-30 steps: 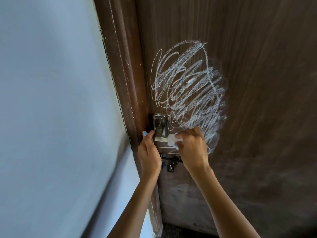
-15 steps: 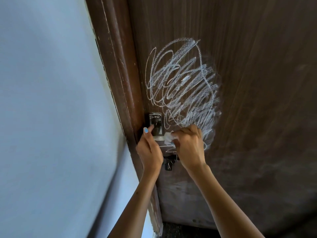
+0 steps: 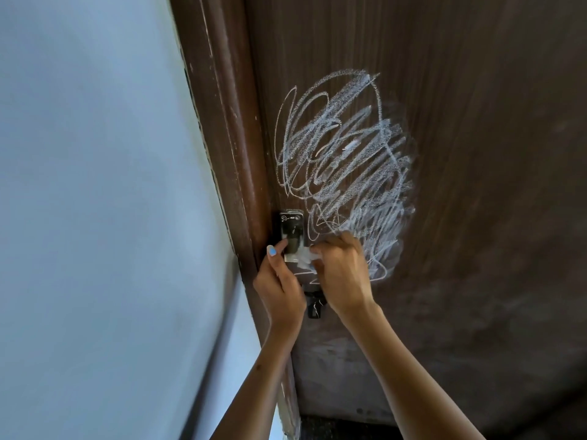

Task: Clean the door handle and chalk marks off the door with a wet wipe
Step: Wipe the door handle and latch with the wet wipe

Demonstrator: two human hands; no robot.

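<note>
Both hands unmoved | right hand point(image 3: 341, 274) fingers pinch wet wipe point(image 3: 305, 257) — left hand point(image 3: 281, 281) grips door handle point(image 3: 293, 246)

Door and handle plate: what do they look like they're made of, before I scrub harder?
Door: dark brown wood or wood-look laminate, matte, going by its fine vertical grain lines. Handle plate: probably polished metal, dark and glossy, showing mirror-like reflections. Wet wipe in the right hand: thin, white, crumpled fabric or paper.

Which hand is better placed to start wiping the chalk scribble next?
Right. The right hand already pinches the wet wipe just under the chalk scribble; the left hand grips the door handle.
</note>
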